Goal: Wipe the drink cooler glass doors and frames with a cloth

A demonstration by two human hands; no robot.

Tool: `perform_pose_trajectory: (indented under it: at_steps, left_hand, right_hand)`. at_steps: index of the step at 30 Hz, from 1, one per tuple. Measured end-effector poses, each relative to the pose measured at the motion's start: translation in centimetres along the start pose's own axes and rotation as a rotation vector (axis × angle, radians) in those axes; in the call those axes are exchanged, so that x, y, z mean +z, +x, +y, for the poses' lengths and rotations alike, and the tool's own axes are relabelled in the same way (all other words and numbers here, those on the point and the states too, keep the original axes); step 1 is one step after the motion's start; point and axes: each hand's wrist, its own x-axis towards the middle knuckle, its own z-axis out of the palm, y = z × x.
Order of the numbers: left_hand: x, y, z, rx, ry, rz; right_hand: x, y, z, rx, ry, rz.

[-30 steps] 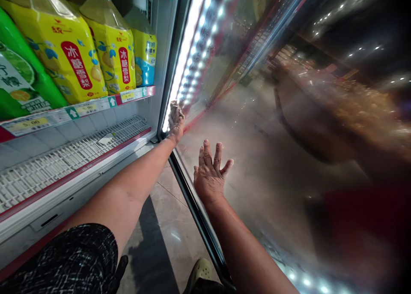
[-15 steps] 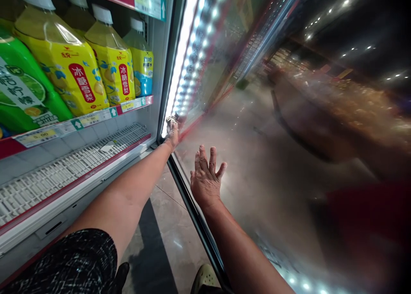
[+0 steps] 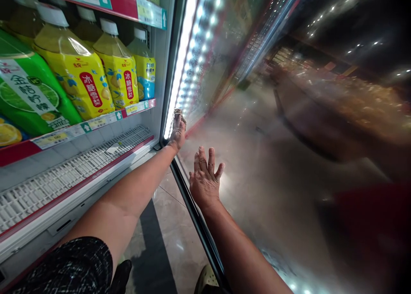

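Note:
My left hand (image 3: 178, 129) reaches far forward to the inner side of the glass door, close to the hinge edge and the light strip. Its fingers press a crumpled brownish cloth (image 3: 178, 112) to the glass; much of the cloth is hidden by the hand. Nearer to me, my right hand (image 3: 205, 180) lies with spread fingers against the lower part of the open glass door (image 3: 257, 165), beside the dark door frame (image 3: 194, 208). It holds nothing.
On the left stands a lit drinks cooler. Yellow bottles (image 3: 83, 84) and a green bottle (image 3: 35, 88) fill its shelf above a white wire rack (image 3: 73, 174). A bright light strip (image 3: 183, 58) runs along the cooler's edge. My shoe (image 3: 207, 279) is on the tiled floor (image 3: 173, 225).
The left hand with the cloth has moved slightly right across the glass. My right hand stays about where it was. The view has shifted a little, with the bottles lower and further right.

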Motion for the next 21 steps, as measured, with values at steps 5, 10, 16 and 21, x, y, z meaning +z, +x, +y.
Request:
perform_pose_trajectory:
  at_steps: [5, 10, 16, 21]
  left_hand:
    - [0.2, -1.4, -1.1, 0.030, 0.147, -0.029]
    - [0.6, -4.2, -1.7, 0.046, 0.169, -0.052]
    - [1.1, -4.8, -1.9, 0.006, 0.186, -0.051]
    - [1.6, -6.0, -1.7, 0.050, 0.213, -0.090]
  right_hand:
    - [-0.1, 0.0, -0.2, 0.010, 0.016, -0.003]
    - [0.0, 0.0, -0.2, 0.007, 0.044, 0.013]
    - [0.0, 0.1, 0.1, 0.000, 0.048, 0.016]
    - [-0.1, 0.2, 0.3, 0.010, 0.036, 0.000]
